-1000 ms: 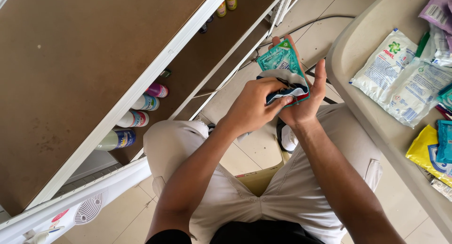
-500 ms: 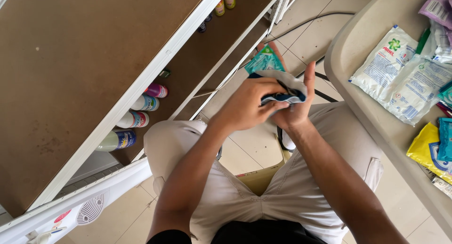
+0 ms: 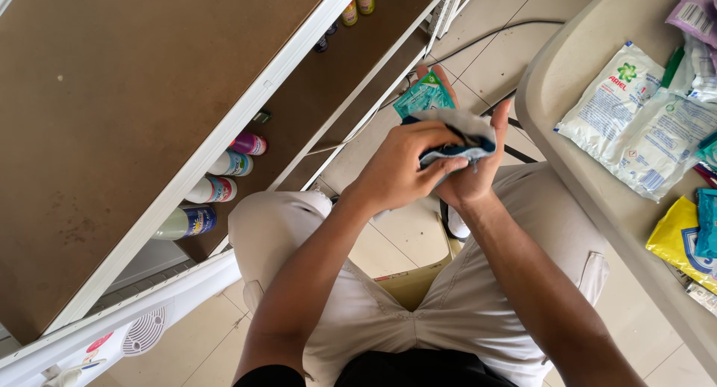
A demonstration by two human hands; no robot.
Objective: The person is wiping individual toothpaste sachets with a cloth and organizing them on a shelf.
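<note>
Above the lap, a cloth [image 3: 455, 137] is gripped by the left hand [image 3: 399, 170], and it is pressed against a teal sachet [image 3: 424, 96] that is held in the closed right hand [image 3: 470, 174]. Beside the hands, a shelf [image 3: 149, 118] is seen at the left, with bottles [image 3: 216, 189] lying under it. On the table [image 3: 590, 170] at the right, white packets [image 3: 642, 122] and a yellow packet [image 3: 676, 237] are laid. Most of the sachet is hidden by the cloth and fingers.

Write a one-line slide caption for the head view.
Seated person's left hand rubs a grey cloth over a teal sachet held in the right hand, between a shelf and table.
</note>
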